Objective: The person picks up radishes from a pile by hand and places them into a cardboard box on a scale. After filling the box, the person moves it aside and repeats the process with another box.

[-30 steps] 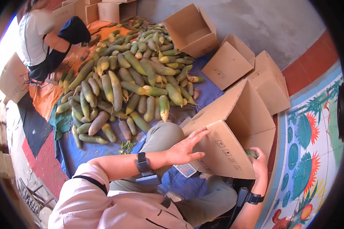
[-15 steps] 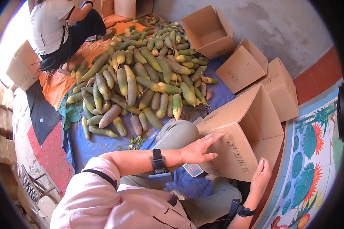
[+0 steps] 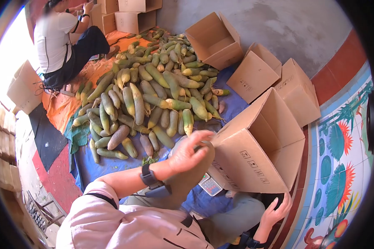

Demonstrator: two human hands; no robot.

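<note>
Right hand at the carton's corner, vegetables heaped beyond

The right hand [image 3: 276,209] is at the lower corner of a tilted open carton [image 3: 253,157] — the left hand [image 3: 191,151] is over a raised knee [image 3: 197,170]. A scale [image 3: 210,185] sits beside the carton. Long green vegetables [image 3: 153,95] lie piled on blue and orange sheets — a co-worker [image 3: 56,45] is near them.

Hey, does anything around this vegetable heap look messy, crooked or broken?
Slightly messy: green leaf scraps lie loose on the blue sheet, at the near edge of the heap, like stray litter. The big open box by the right hand appears tilted. I see no clear damage.
</note>
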